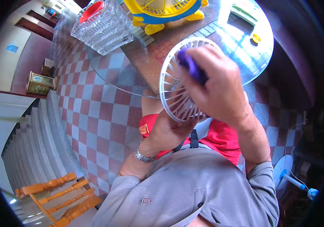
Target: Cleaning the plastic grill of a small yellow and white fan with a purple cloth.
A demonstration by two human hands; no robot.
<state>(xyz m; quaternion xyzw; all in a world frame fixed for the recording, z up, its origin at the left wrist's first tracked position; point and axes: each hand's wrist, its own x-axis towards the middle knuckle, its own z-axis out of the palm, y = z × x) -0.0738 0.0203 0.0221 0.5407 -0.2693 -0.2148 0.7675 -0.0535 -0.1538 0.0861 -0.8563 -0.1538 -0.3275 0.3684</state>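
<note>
A round white plastic grille (pixel 164 85), like a fan guard with radial ribs, is held tilted above my lap. My left hand (pixel 169 126), wearing a metal-banded watch (pixel 143 155), grips the lower rim from below. In my right hand (pixel 217 82) is a bunched purple cloth (pixel 194 68), pressed on or just over the grille's ribs; the hand hides whether they touch. Beyond the grille, on the round glass tabletop (pixel 108 81), stands a small blue fan with a yellow guard (pixel 162 15).
A clear patterned box (pixel 102 32) with a red round piece (pixel 91 12) stands at the table's left. At the right lie a yellow cap (pixel 255 39) and a pale green item (pixel 244 14). Steps (pixel 42 133) and a turned-wood railing (pixel 68 195) are on the left, a fan stand (pixel 283 171) on the right.
</note>
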